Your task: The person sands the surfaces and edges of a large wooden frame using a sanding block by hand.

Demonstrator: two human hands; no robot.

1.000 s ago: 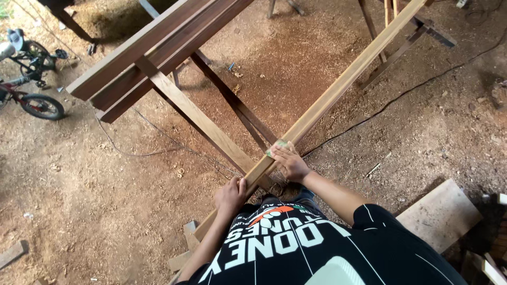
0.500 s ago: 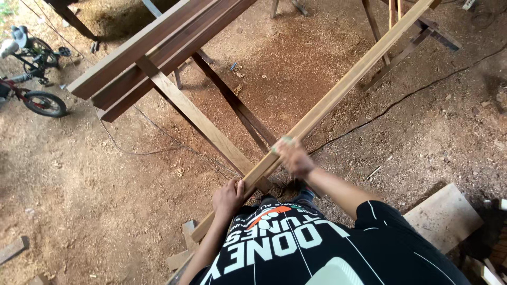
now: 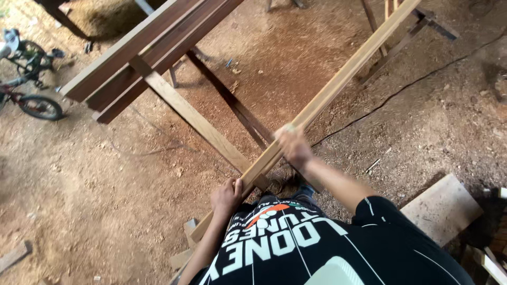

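We have our left hand (image 3: 227,196) wrapped around the near end of a long wooden strip (image 3: 338,84), fingers curled over its top edge close to our waist. Our right hand (image 3: 293,146) sits further up the same strip, pressed down on its upper face; it is blurred, so we cannot tell whether the fingers close around the wood or pinch something small against it. The strip runs diagonally away from us, crossing a wooden crossbar (image 3: 195,119) just beyond our hands and reaching toward a trestle (image 3: 406,37) at the far end.

We judge the strip light for its length, stiff along the grain but likely to flex and bounce between its supports, with dry edges that could splinter. Two well-separated grips, as here, seem the surest hold.

Beyond lie stacked planks (image 3: 153,47), a bicycle (image 3: 26,79) and a cable (image 3: 412,84) on the dirt floor (image 3: 95,200).
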